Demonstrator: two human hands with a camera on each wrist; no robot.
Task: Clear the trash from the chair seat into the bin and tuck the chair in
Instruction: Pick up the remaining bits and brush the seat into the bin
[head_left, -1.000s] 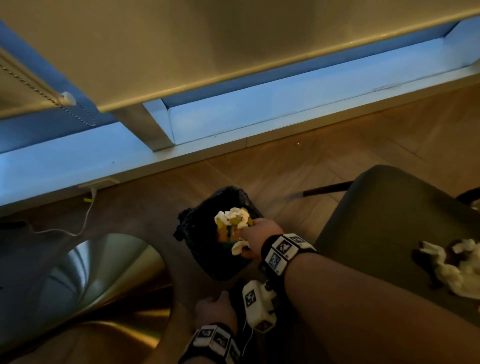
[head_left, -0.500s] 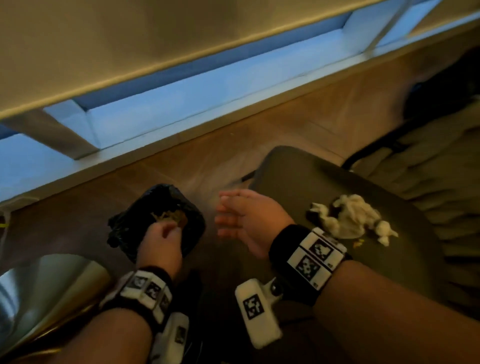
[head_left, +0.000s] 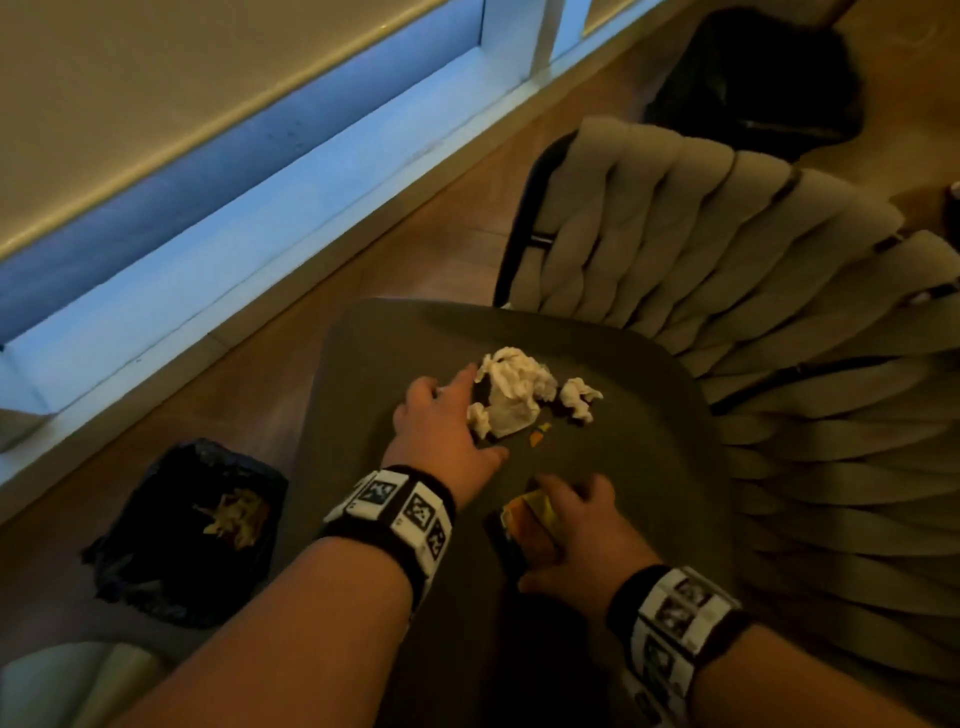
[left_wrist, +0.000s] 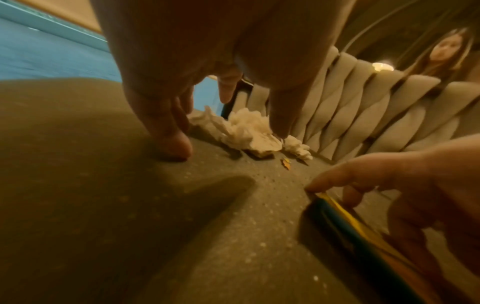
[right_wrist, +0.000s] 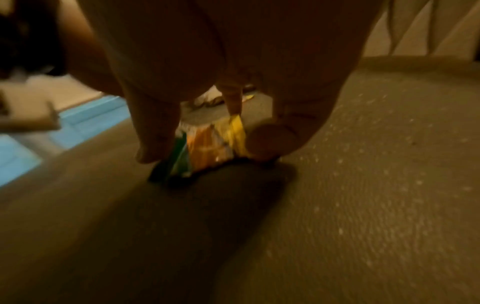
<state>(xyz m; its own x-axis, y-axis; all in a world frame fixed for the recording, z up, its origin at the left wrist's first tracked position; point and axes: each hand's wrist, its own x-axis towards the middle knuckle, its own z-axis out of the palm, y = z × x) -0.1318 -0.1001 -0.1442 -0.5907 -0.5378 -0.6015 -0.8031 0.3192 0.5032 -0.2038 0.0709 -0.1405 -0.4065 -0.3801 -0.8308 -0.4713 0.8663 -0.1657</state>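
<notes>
The dark chair seat (head_left: 649, 493) carries a crumpled white tissue wad (head_left: 514, 395) (left_wrist: 246, 131), a small tissue ball (head_left: 579, 397) and an orange scrap (head_left: 537, 434). My left hand (head_left: 441, 415) (left_wrist: 207, 61) hovers at the wad's left side with fingers spread, its thumb touching the seat. Nearer on the seat, my right hand (head_left: 582, 525) (right_wrist: 233, 61) pinches a yellow and orange snack wrapper (head_left: 524, 519) (right_wrist: 207, 148) (left_wrist: 350, 222). The black-lined bin (head_left: 130, 561) stands on the floor left of the seat, with trash inside.
The chair's padded woven back (head_left: 727, 260) curves round the right side. A window sill (head_left: 260, 234) runs along the wooden floor (head_left: 415, 260). A dark object (head_left: 753, 78) sits behind the chair. A metallic base (head_left: 62, 680) is at bottom left. A person (left_wrist: 441, 53) sits beyond the chair back.
The view has swung right from the bin to the chair. My left hand left the bin and reached the tissue wad. My right hand came down on the seat and took hold of the wrapper.
</notes>
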